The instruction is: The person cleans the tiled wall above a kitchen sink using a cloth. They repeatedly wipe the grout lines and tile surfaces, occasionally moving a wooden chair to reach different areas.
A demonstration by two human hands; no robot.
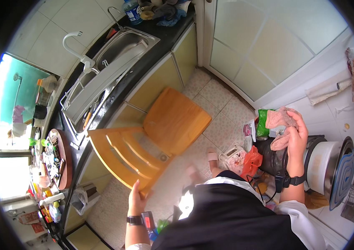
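Observation:
My left hand (137, 200) grips the near corner of the backrest of a wooden chair (177, 120), thumb on top of the rail. The chair stands beside the kitchen counter, its slatted back towards me and its seat farther off. Bunched in my right hand (297, 137) is a pink cloth (277, 120), its ends hanging out on both sides of the fingers. That hand is raised over the bags and pots at the right, well apart from the chair.
A black counter (161, 37) with a steel sink (123, 47) and dish rack (92, 97) runs along the left. Glazed door panels (267, 40) close off the far side. At right are a red plastic bag (252, 159), a white basket (231, 156) and a large pot (320, 165).

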